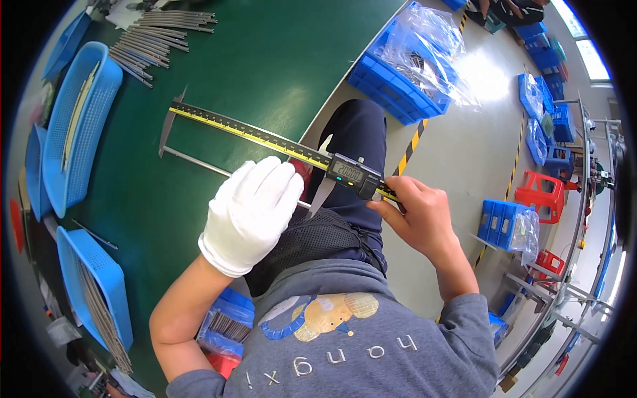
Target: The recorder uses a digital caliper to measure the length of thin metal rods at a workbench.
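A long digital caliper (265,136) lies across the green table (252,60), its beam running from upper left to the sliding display head at the table's edge. Between its two jaws sits a thin metal rod (196,161). My left hand (251,212), in a white glove, is closed over the rod's near end beside the sliding jaw. My bare right hand (418,215) pinches the caliper's beam end just past the display head, thumb toward the slider.
A pile of similar metal rods (156,36) lies at the table's far left. Blue mesh baskets (76,126) with more rods line the left side. A blue crate with plastic bags (408,73) stands on the floor, along with other blue crates and red stools (541,192).
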`<action>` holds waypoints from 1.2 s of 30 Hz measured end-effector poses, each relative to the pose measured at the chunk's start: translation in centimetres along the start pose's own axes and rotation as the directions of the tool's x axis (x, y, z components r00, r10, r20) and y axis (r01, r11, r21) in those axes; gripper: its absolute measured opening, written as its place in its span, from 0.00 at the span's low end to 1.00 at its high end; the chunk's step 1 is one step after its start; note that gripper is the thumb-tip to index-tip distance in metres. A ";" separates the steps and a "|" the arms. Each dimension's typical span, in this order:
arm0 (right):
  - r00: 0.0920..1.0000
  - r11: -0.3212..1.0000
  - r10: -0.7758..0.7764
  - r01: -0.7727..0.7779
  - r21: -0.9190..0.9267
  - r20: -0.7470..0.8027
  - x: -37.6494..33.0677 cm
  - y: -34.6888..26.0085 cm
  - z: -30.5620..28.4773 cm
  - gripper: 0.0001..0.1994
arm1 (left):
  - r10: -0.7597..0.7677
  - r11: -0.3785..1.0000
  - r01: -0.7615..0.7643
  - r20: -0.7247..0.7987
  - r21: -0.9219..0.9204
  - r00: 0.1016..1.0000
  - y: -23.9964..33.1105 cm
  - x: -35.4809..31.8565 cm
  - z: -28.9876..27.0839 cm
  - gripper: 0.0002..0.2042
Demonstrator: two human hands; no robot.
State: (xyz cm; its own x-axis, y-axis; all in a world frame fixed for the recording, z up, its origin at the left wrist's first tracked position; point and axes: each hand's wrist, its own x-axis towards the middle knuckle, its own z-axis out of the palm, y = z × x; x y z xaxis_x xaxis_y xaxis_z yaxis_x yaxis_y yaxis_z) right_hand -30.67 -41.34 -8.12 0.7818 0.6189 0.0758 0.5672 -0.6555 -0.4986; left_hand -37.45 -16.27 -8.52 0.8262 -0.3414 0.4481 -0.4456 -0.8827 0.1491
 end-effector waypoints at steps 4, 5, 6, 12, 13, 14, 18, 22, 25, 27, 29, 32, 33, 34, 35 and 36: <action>1.000 1.000 0.007 -0.007 -0.010 -0.006 0.1 -0.2 0.0 0.16 | -0.007 1.000 0.007 -0.008 -0.020 1.000 -0.1 0.0 0.0 0.16; 1.000 1.000 0.003 -0.003 -0.016 -0.018 0.1 -0.3 0.0 0.17 | -0.006 1.000 0.006 -0.009 -0.021 1.000 -0.1 0.0 0.0 0.16; 1.000 1.000 0.005 -0.005 -0.017 -0.019 0.1 -0.4 0.0 0.17 | -0.012 0.999 0.012 -0.009 -0.036 1.000 -0.1 -0.1 0.0 0.16; 1.000 0.999 -0.001 0.001 -0.037 -0.005 -0.1 -0.6 -0.1 0.21 | -0.030 0.997 0.029 -0.005 -0.067 1.000 0.0 -0.5 0.0 0.16; 1.000 0.999 0.000 0.000 -0.035 -0.006 -0.1 -0.6 -0.1 0.21 | -0.028 0.997 0.027 -0.006 -0.065 1.000 0.0 -0.4 0.0 0.17; 1.000 0.999 0.002 -0.003 -0.032 -0.006 -0.2 -0.6 -0.1 0.21 | -0.027 0.997 0.026 -0.006 -0.066 1.000 0.0 -0.5 0.0 0.17; 1.000 0.999 0.010 -0.010 -0.035 -0.003 -0.2 -0.4 -0.2 0.21 | -0.028 0.996 0.028 0.000 -0.081 1.000 0.0 -0.3 0.2 0.16; 1.000 1.000 -0.009 0.009 -0.014 -0.013 0.1 -0.3 -0.2 0.19 | -0.063 0.993 0.068 0.055 -0.092 0.996 0.1 -0.2 -0.2 0.15; 0.999 0.999 -0.031 0.030 -0.013 -0.011 0.3 -0.3 -0.3 0.16 | 0.036 0.999 -0.036 -0.015 0.024 0.999 0.1 -0.4 -0.3 0.13; 0.998 0.998 -0.064 0.064 -0.008 -0.002 0.5 -0.3 -0.4 0.15 | 0.024 0.998 -0.023 0.023 -0.065 0.999 0.3 -0.5 -0.7 0.14; 0.999 1.000 0.028 -0.028 0.001 0.034 0.6 -0.4 -0.8 0.14 | 0.048 0.992 -0.046 0.014 -0.115 0.999 0.7 0.0 -2.3 0.15; 0.999 0.999 0.029 -0.030 0.024 0.022 0.9 0.0 -0.9 0.14 | 0.040 0.997 -0.046 -0.104 -0.058 0.994 -0.5 1.8 -4.6 0.15; 1.000 1.000 0.025 -0.025 0.009 -0.001 0.8 0.1 -1.1 0.14 | 0.060 0.996 -0.070 -0.165 -0.055 0.984 -1.4 2.9 -5.1 0.15; 1.000 1.000 0.009 -0.009 0.010 -0.005 0.5 0.4 -1.1 0.14 | 0.051 0.999 -0.053 -0.172 -0.006 0.984 -2.6 4.2 -5.0 0.14; 1.000 1.000 -0.010 0.011 0.012 -0.017 0.5 0.7 -1.0 0.14 | 0.102 0.992 -0.082 -0.220 0.099 0.970 -4.8 5.0 -4.6 0.14; 0.999 0.999 -0.006 0.007 0.044 -0.036 0.6 0.8 -0.7 0.14 | 0.058 0.982 -0.022 -0.189 0.187 0.980 -6.8 5.9 -4.2 0.13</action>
State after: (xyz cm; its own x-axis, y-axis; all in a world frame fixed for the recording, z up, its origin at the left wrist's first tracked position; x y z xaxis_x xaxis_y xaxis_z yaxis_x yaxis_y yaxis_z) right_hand -29.56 -41.81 -7.92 0.7873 0.6067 0.1097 0.5612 -0.6314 -0.5352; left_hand -30.96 -10.97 -3.19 0.7190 -0.3245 0.6146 -0.3909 -0.9200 -0.0284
